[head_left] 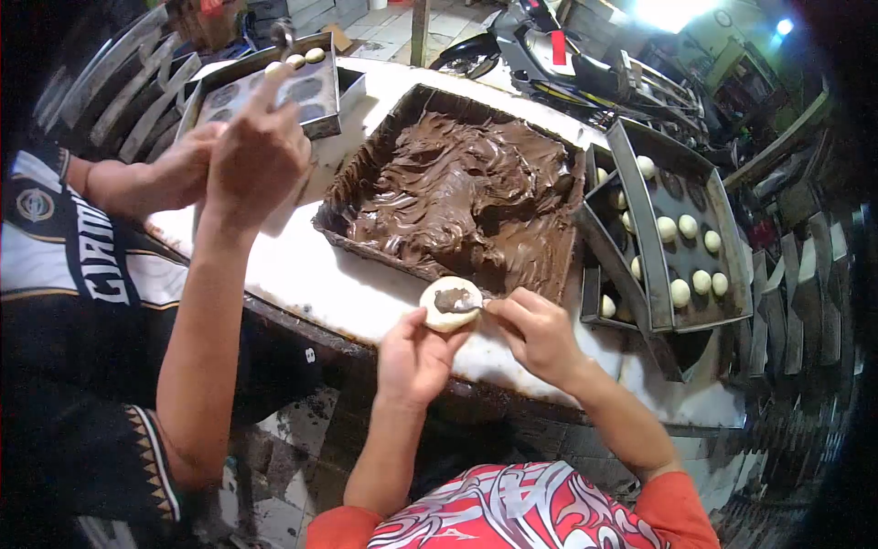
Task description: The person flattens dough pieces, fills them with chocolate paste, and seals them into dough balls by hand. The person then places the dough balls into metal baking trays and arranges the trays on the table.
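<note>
A flattened round of pale dough (pixel 436 321) rests in my left hand (pixel 416 361), whose fingers curl under and around it. Brown chocolate filling (pixel 451 297) lies in the middle of the dough. My right hand (pixel 540 339) pinches a small metal spoon (pixel 468 307), its bowl against the filling; most of the handle is hidden by my fingers. Just beyond both hands sits a large square pan (pixel 366 240) full of thick chocolate paste (pixel 457 183), smeared up its walls.
Stacked metal trays (pixel 651 247) at the right hold several dough balls (pixel 679 293). At the left, a co-worker's hands (pixel 256 151) are raised near another tray (pixel 340 96) with dough balls. A motorbike (pixel 540 55) stands behind the white table (pixel 302 265).
</note>
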A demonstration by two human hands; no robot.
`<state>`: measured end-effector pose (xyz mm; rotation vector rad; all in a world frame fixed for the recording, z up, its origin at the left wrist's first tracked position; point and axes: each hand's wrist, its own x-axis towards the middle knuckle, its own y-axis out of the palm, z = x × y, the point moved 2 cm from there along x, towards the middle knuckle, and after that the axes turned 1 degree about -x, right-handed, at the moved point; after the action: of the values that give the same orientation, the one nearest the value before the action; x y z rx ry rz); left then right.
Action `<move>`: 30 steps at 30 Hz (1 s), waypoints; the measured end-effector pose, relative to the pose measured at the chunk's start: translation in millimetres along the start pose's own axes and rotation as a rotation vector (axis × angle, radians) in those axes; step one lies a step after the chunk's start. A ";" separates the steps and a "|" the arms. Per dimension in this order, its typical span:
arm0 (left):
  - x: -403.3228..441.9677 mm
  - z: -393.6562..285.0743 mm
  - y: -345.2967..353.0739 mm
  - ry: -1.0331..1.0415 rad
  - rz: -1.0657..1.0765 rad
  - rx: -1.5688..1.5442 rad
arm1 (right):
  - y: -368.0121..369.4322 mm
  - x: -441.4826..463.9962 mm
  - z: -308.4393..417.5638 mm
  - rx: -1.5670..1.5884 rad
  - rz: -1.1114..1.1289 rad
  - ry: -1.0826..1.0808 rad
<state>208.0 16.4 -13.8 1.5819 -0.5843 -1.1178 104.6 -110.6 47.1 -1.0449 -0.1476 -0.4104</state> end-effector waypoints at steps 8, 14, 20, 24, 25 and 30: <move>-57.0 20.4 3.0 0.043 0.162 0.395 | 13.1 -121.8 -107.2 -0.162 -0.321 0.091; -55.2 161.0 -43.7 -0.016 0.102 0.412 | 22.0 -155.0 -124.3 0.011 -0.370 0.136; -53.2 307.2 -59.2 -0.222 0.079 0.681 | -78.3 -248.2 -150.1 0.791 0.065 0.189; -46.4 394.8 -46.2 -0.320 -0.098 0.786 | -160.7 -322.9 -158.8 0.421 0.051 0.085; -45.0 414.5 -40.1 -0.301 -0.157 0.719 | -176.4 -339.8 -160.5 0.443 -0.011 0.070; -35.3 496.5 -17.7 -0.453 -0.108 0.777 | -229.8 -410.9 -192.4 0.018 -0.211 0.031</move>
<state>-247.9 -184.3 -16.8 2.0266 -1.3718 -1.4420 -376.9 -270.0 9.0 -1.0083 -0.2350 -0.6146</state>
